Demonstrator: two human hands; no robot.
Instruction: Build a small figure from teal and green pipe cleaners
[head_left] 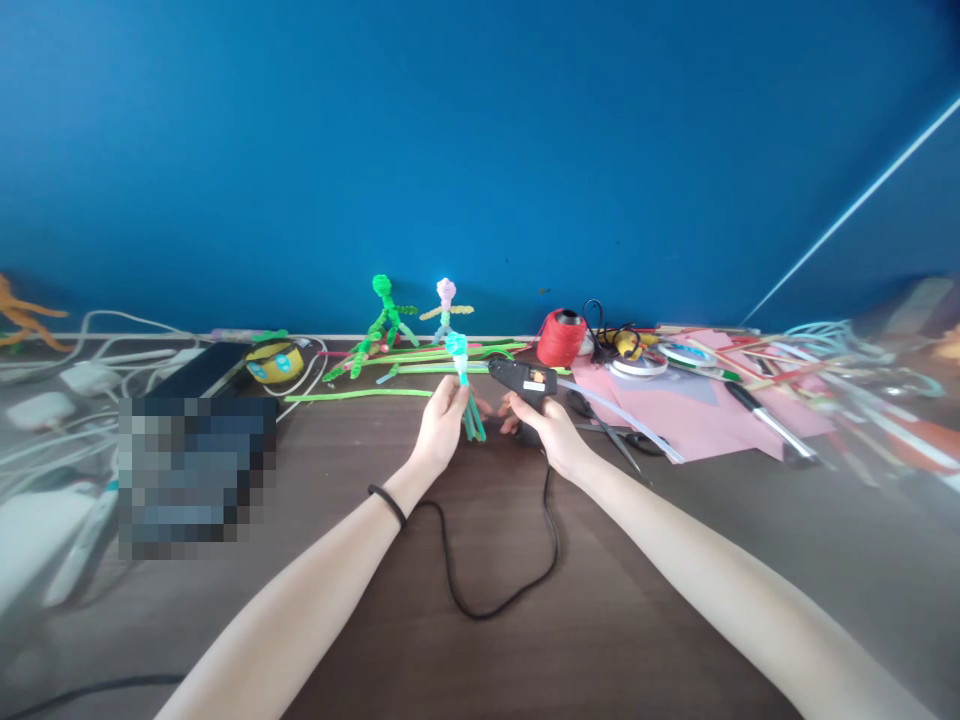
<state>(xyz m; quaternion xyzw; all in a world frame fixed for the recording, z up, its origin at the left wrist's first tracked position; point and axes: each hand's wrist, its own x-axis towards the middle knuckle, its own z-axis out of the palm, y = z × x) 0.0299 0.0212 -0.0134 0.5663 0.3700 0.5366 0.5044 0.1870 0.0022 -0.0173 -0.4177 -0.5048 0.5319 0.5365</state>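
In the middle of the view, my left hand (441,427) is closed around a small pipe-cleaner figure (456,348) with a teal head, a white neck and teal strands hanging below. My right hand (551,428) grips a black glue gun (523,376), its nozzle pointing left toward the figure but apart from it. From the gun's handle a black cord (487,612) loops over the table. Behind them, a green pipe-cleaner figure (384,300) and a pink-headed figure (446,292) stand against the blue wall.
Green pipe cleaners (360,396) lie behind my hands. At right are a red thread spool (560,338), scissors (611,432), pink paper (697,425) and a black marker (769,420). White cables (90,375), a yellow tape roll (274,362) and a pixelated dark object (199,465) occupy the left.
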